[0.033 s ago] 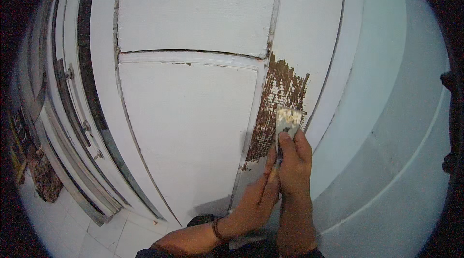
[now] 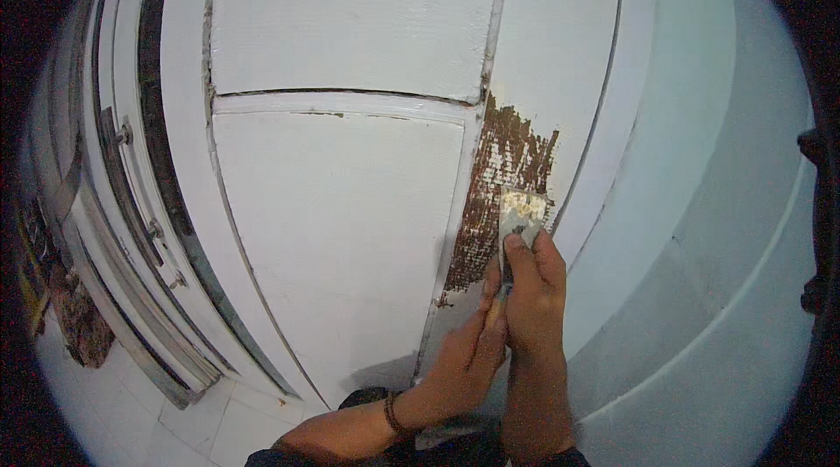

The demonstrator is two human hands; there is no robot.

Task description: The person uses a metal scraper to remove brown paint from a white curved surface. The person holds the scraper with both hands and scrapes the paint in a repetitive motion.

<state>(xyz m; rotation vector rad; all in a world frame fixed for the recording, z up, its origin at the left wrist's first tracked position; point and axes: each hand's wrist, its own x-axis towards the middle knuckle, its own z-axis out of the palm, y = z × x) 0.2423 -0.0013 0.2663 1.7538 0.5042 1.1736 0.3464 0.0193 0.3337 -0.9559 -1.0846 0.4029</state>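
A paint scraper (image 2: 524,207) with a wide metal blade, crusted with pale residue, rests against the white door (image 2: 332,204). My right hand (image 2: 532,287) grips it from above, with the thumb lying along the base of the blade. Lower down, my left hand (image 2: 464,353) is closed around the handle, and a dark bracelet circles that wrist. The blade's edge touches a patch of bare brown wood (image 2: 490,204), where flecks of white paint still cling in rows. Most of the handle is hidden between my hands.
To the left stand white frames with a latch (image 2: 155,229) and a dark gap. Past them a rough brown object (image 2: 80,318) lies by long pale strips (image 2: 140,318) on the tiled floor (image 2: 210,419). A pale wall (image 2: 700,292) curves up on the right.
The scraper and both hands have shifted very slightly upward along the door. My grip on it looks the same.
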